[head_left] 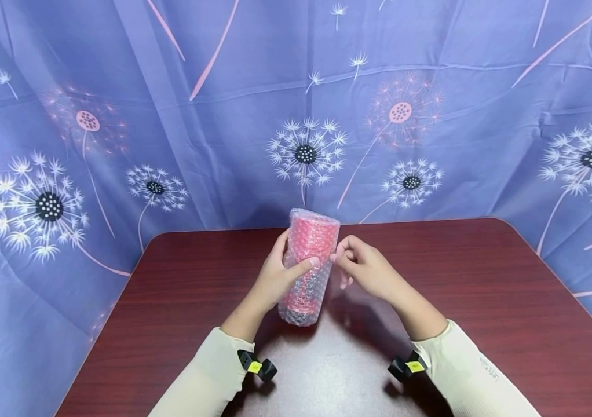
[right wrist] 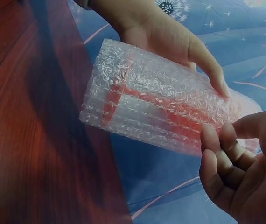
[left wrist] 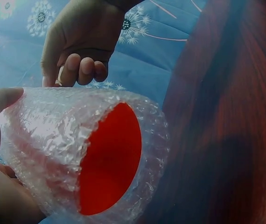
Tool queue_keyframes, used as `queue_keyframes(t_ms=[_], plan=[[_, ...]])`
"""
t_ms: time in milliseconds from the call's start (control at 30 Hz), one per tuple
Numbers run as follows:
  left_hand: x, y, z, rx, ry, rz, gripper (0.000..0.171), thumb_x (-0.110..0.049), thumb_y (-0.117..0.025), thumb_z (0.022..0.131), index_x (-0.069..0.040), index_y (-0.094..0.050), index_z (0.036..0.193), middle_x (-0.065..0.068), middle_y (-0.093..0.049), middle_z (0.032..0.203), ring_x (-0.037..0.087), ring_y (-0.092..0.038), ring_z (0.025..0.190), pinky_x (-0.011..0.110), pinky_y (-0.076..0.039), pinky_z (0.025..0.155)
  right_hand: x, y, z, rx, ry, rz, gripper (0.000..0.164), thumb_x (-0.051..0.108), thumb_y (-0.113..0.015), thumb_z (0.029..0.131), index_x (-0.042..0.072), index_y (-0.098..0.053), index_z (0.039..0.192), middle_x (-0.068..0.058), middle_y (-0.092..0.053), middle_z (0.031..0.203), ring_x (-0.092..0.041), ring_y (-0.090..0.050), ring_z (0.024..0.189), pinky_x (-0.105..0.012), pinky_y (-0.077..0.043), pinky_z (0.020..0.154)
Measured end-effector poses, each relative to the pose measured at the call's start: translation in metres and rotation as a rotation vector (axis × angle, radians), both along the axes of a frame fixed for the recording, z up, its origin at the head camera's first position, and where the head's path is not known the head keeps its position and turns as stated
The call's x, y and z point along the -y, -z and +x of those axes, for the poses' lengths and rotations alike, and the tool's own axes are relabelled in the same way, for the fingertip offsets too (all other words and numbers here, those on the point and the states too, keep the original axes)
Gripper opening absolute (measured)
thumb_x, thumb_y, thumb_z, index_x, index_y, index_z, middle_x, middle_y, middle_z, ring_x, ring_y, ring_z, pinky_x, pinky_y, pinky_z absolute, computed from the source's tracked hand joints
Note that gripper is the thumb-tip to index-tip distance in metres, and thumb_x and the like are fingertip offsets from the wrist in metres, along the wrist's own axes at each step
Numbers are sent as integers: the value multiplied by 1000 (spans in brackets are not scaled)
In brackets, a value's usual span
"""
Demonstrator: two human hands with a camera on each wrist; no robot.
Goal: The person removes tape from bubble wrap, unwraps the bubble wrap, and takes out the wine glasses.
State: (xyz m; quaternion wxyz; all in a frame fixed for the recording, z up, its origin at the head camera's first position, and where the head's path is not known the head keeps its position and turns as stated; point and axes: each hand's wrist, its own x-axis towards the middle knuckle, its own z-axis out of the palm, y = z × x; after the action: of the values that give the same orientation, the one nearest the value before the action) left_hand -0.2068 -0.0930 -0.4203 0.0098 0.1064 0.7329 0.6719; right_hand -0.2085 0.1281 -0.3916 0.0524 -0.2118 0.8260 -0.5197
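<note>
A red cylindrical object in bubble wrap (head_left: 309,266) stands tilted above the table, wider at its top end in the head view. My left hand (head_left: 280,275) grips it from the left, thumb lying across the front. On the other side my right hand (head_left: 366,263) has its thumb and forefinger pinched together right at the edge of the wrap. In the left wrist view, the flat red end (left wrist: 112,161) shows through the bubble wrap (left wrist: 49,135). Red strips and a clear band show under the wrap (right wrist: 147,93) in the right wrist view; the right hand's other fingers (right wrist: 217,172) are curled.
The dark red wooden table (head_left: 181,289) reaches back to a blue curtain (head_left: 233,133) printed with dandelions. Each wrist, in a pale sleeve, carries a small black camera, the left one (head_left: 256,366) and the right one (head_left: 406,366), both low over the table.
</note>
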Motion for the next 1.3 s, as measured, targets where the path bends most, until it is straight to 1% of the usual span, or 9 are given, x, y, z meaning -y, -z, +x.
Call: queue_keyframes(t_ms=[100,233,367,500,667,900,1133,1233,1300], plan=[[0,0,0,-7,13,21,83,-27,-78,87,-30,-31,155,8,-53,143,27,-63,117,44,-58,91,0,0,0,7,-4,-15,20,25,-58,103,6,-54,105,-8,-62,65,-26,-66,59,-33,-55,60],[0,0,0,-12,7,26,82,-27,-79,86,-31,-33,153,7,-54,142,27,-63,116,44,-58,91,1,0,-2,21,-15,-45,20,19,-56,104,-1,-53,108,-11,-64,68,-27,-67,61,-40,-59,63],[0,0,-1,-25,-3,16,81,-28,-79,86,-32,-34,153,6,-54,142,27,-62,117,43,-57,91,2,2,-3,62,-26,-79,19,15,-52,105,-3,-52,111,-17,-68,77,-27,-71,67,-42,-61,66],[0,0,-1,-37,-22,-18,84,-30,-79,85,-32,-32,154,6,-54,143,26,-61,120,44,-56,94,3,3,-3,94,-36,-103,19,14,-49,105,-3,-51,114,-21,-71,86,-33,-75,77,-40,-62,69],[1,-2,0,-34,-46,-52,86,-33,-80,84,-33,-32,155,5,-53,145,27,-60,122,46,-54,97,5,3,-1,85,-44,-114,19,13,-46,106,-3,-51,116,-20,-72,88,-45,-73,84,-40,-62,70],[2,-1,0,-29,-65,-73,87,-35,-81,82,-32,-33,154,5,-52,146,27,-59,122,46,-53,98,6,0,1,61,-55,-96,19,12,-45,107,-2,-51,117,-21,-71,89,-31,-74,77,-34,-60,70],[1,-1,-1,-36,-65,-77,86,-35,-81,83,-30,-33,154,5,-52,146,27,-58,124,47,-53,99,6,1,1,47,-74,-79,18,12,-41,108,-1,-50,117,-22,-71,89,-43,-72,80,-31,-59,69],[1,0,-1,-37,-69,-82,86,-35,-82,82,-31,-33,154,4,-53,145,27,-59,123,47,-53,98,5,2,1,42,-83,-68,18,13,-40,108,0,-49,117,-21,-72,90,-39,-73,78,-32,-59,69],[1,0,-2,-40,-70,-88,87,-36,-82,82,-32,-33,154,4,-53,145,26,-60,122,47,-54,97,4,2,-1,43,-88,-65,17,12,-40,108,0,-48,117,-21,-72,90,-33,-73,76,-33,-59,69]])
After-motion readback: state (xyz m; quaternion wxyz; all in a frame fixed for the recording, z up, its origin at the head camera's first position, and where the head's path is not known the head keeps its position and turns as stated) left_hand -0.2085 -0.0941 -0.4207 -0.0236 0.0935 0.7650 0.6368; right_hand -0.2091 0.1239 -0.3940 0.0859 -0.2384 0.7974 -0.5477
